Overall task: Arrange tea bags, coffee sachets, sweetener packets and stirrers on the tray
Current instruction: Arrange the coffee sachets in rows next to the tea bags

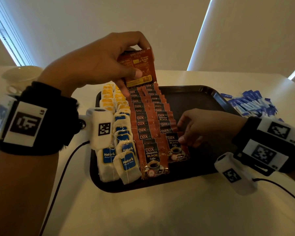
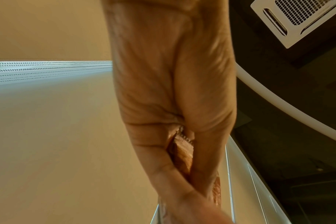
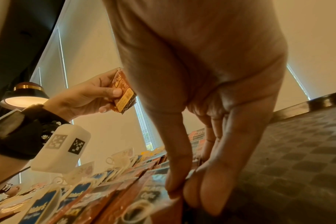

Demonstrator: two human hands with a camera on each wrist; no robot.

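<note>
A black tray [image 1: 194, 99] holds two columns of tea bags [image 1: 124, 160] on its left and two columns of overlapping brown coffee sachets [image 1: 143, 123] beside them. My left hand [image 1: 138, 62] is raised over the tray's far end and pinches a loose coffee sachet [image 1: 143, 70] between thumb and fingers; the left wrist view shows this sachet [image 2: 182, 153] in the grip. My right hand [image 1: 182, 133] is low on the tray, thumb and fingers pinching the right edge of the nearest sachet [image 1: 174, 149] in the right column. Seen from the right wrist, its fingertips [image 3: 174, 188] sit on that sachet. No stirrers are in sight.
A heap of blue sweetener packets [image 1: 252, 104] lies on the table just right of the tray. A white cup [image 1: 20, 77] stands at the back left. The tray's right half [image 3: 297, 151] is bare. Cables trail from both wrist cameras across the table.
</note>
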